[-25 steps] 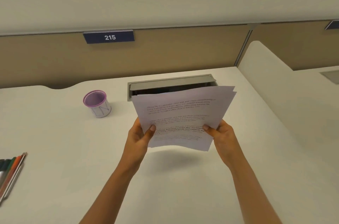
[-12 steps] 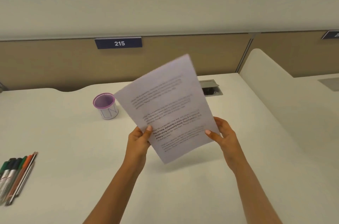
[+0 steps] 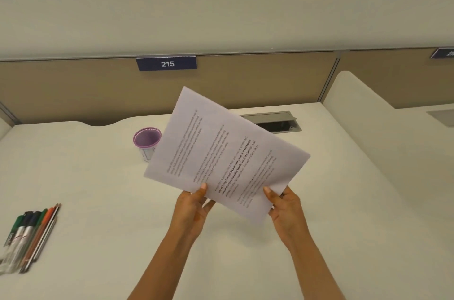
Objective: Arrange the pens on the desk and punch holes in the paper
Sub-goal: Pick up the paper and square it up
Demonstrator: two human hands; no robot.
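Observation:
A thin stack of printed white paper (image 3: 221,152) is held above the desk, turned so its text lines run up to the right. My left hand (image 3: 192,208) pinches its lower edge with the thumb on top. My right hand (image 3: 285,208) grips the lower right corner. Several pens and markers (image 3: 27,238) lie side by side at the desk's left edge, with green, black and orange caps. A purple-rimmed pen cup (image 3: 147,141) stands upright behind the paper's left corner, partly hidden by it. No hole punch is in view.
The white desk (image 3: 98,201) ends at a tan partition with a blue plate reading 215 (image 3: 166,63). A grey cable hatch (image 3: 277,121) is set into the desk at the back right. A white divider (image 3: 373,113) rises on the right.
The paper has been rotated from landscape to a tilted position, text now running diagonally. Both hands shifted along its edge. The view moved, bringing more of the pens into sight.

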